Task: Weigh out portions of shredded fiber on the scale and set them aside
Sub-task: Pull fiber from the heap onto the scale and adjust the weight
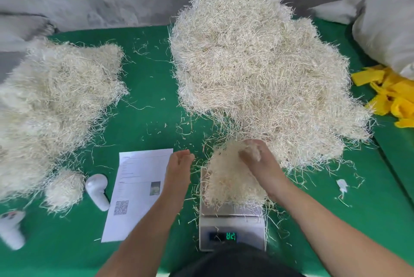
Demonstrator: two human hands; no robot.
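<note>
A digital scale (231, 220) is set at 6 o'clock on the green table (152, 102), directly in front of the person, so that its lit display (224, 236) can be read while fiber is added; the green digits are blurred and cannot be read with certainty. On the scale's platform a portion of shredded fiber (230, 178) is heaped, and it overhangs the far edge. The large supply pile (257, 70) is kept from 12 to 2 o'clock, just behind the scale, probably so that handfuls can be drawn from it with a short reach. A second pile (51, 102) is spread at 9 o'clock, well apart from the supply, and is judged to be the set-aside stock; a small wad (63, 188) lies at its near edge.

The right hand (257, 155) is laid on top of the portion, its fingers curled into the strands, pinching a tuft, apparently to trim or top up the weight. The left hand (179, 164) is held just left of the portion, edge-on, fingers straight and pressed together, holding nothing, as if poised to steady or gather the heap. Both forearms are extended forward from the body. A printed sheet (136, 196) is kept at 7 o'clock, beside two white handheld devices.
</note>
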